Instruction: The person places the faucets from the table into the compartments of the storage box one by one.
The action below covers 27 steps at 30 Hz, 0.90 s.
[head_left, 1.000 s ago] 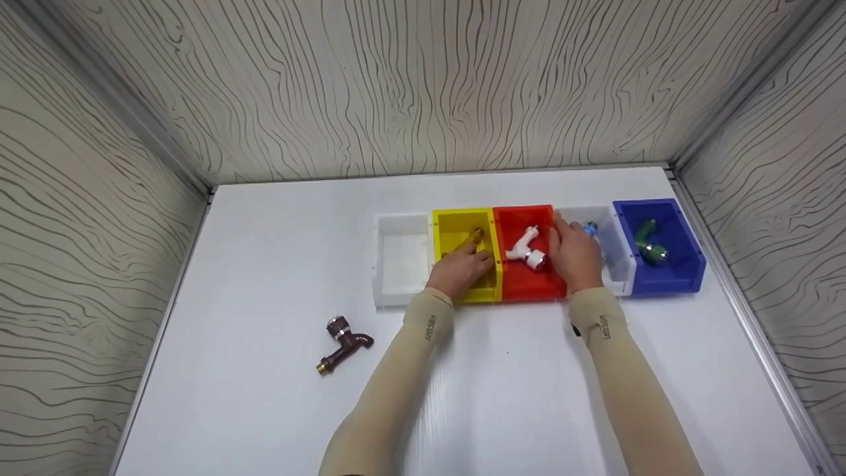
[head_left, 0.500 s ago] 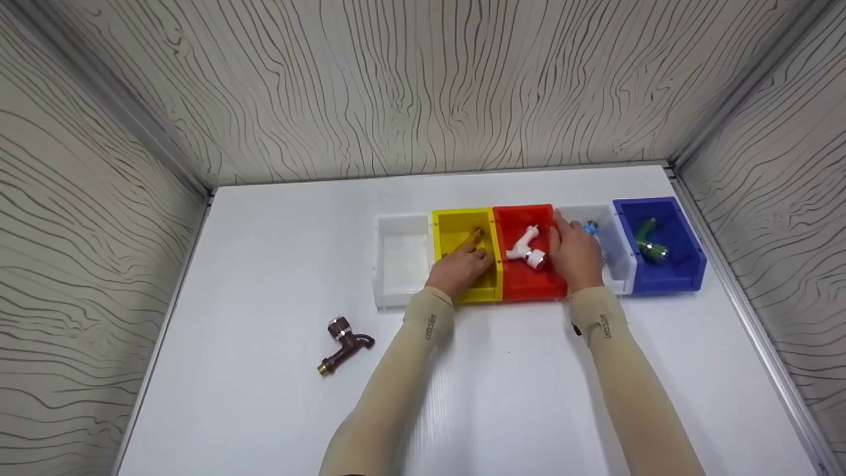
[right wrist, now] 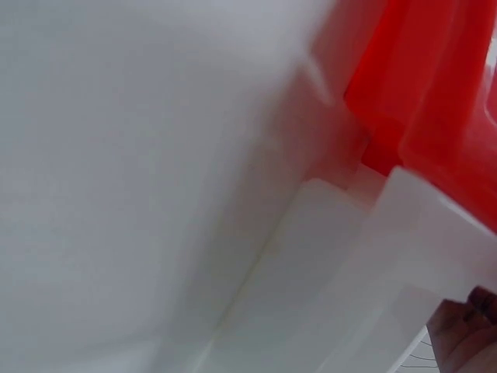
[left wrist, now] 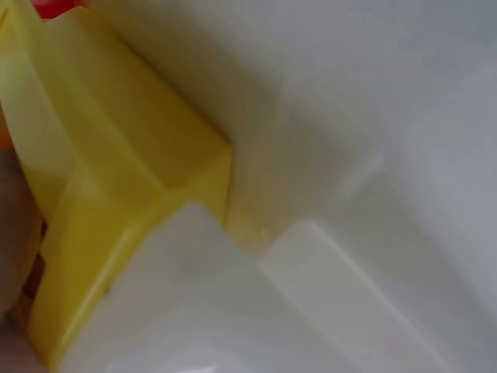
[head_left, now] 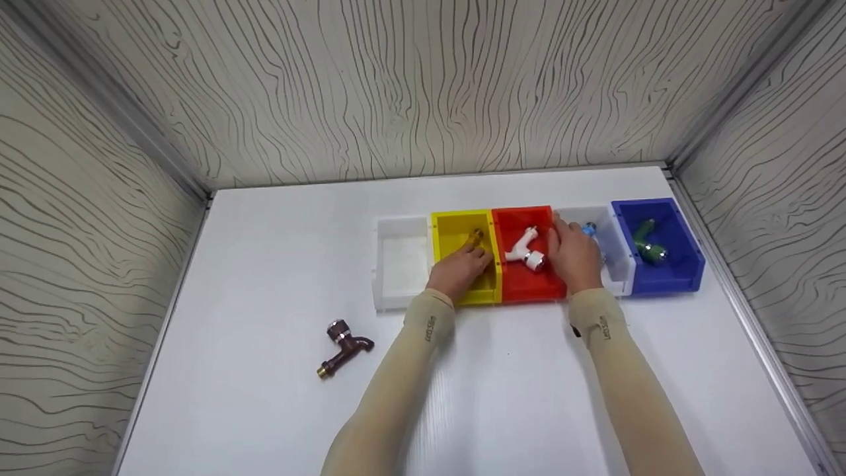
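Two grips can't be read: left hand [head_left: 458, 274] sits at yellow tap [head_left: 476, 237] in yellow bin [head_left: 451, 227], right hand [head_left: 575, 256] at right wall of red bin [head_left: 529, 287]; likely placing, next calls for lifting clear.

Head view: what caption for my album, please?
Left hand reaches into the yellow bin, right hand beside the white tap, brown tap on the table.

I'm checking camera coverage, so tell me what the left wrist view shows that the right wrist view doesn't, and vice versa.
Only left wrist: an open-topped yellow plastic bin.

Only right wrist: a sliver of pale wall patterned with dark lines.

Both: red plastic, barely visible in the left view; white plastic bin walls; part of one grip, left grip or right grip.
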Each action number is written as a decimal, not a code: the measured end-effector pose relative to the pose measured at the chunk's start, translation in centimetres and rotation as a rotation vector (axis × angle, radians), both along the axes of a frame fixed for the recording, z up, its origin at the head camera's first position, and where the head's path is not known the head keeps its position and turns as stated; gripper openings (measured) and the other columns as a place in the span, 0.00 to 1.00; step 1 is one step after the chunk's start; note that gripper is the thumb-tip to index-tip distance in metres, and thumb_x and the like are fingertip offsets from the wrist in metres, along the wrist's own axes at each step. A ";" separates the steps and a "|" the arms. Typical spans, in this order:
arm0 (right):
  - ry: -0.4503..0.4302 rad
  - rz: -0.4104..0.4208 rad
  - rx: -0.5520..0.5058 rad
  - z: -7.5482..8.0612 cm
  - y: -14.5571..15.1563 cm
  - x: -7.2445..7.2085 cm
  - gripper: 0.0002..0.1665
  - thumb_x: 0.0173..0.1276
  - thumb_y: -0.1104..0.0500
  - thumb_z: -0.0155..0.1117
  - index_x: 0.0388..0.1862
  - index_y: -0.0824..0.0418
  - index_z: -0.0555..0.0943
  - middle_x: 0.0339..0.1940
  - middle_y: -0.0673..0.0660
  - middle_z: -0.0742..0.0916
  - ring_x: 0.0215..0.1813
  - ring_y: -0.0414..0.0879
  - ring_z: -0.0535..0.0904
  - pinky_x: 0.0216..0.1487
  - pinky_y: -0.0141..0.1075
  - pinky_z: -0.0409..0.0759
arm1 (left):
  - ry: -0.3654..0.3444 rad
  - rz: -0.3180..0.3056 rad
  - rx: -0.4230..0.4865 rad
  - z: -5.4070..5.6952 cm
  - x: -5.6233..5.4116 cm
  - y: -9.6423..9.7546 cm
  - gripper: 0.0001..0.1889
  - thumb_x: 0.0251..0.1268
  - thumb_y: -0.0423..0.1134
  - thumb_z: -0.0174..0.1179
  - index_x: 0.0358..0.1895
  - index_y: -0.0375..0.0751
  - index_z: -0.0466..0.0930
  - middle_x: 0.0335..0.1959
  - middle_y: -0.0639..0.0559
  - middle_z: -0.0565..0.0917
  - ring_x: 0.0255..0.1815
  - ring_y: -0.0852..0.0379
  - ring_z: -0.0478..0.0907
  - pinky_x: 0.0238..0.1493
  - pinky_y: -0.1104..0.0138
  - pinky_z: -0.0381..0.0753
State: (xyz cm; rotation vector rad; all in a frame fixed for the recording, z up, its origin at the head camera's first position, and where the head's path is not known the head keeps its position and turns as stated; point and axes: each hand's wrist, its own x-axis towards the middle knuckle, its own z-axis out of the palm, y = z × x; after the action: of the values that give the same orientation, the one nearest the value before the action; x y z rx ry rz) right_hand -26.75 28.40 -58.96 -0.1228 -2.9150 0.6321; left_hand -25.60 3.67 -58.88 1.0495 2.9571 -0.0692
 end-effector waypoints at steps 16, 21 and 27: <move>0.009 0.008 0.004 -0.7 0.1 0.9 0.30 0.83 0.52 0.47 0.79 0.59 0.69 0.50 0.73 0.83 0.46 0.74 0.81 0.53 0.67 0.81 | 0.038 -0.022 -0.046 -0.7 0.5 -0.1 0.24 0.73 0.38 0.64 0.69 0.52 0.72 0.69 0.55 0.78 0.66 0.58 0.78 0.67 0.65 0.80; 0.003 0.002 -0.005 -0.3 0.1 0.4 0.30 0.83 0.51 0.47 0.79 0.59 0.69 0.48 0.72 0.83 0.44 0.72 0.81 0.53 0.65 0.81 | 0.085 -0.021 -0.072 -0.3 0.3 -0.1 0.22 0.74 0.39 0.63 0.67 0.51 0.72 0.66 0.55 0.79 0.60 0.57 0.80 0.64 0.65 0.82; -0.035 -0.002 -0.008 0.0 0.2 0.0 0.31 0.84 0.51 0.47 0.80 0.58 0.67 0.52 0.72 0.82 0.48 0.73 0.81 0.58 0.66 0.80 | 0.078 0.006 0.075 0.5 0.6 -0.4 0.18 0.76 0.41 0.62 0.65 0.51 0.77 0.63 0.56 0.82 0.64 0.56 0.79 0.69 0.62 0.79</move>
State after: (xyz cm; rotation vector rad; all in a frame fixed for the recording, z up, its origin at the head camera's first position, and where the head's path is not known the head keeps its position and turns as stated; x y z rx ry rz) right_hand -26.74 28.56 -58.99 -0.1397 -2.9454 0.6484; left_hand -24.96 3.32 -58.39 1.0703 3.0551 0.0015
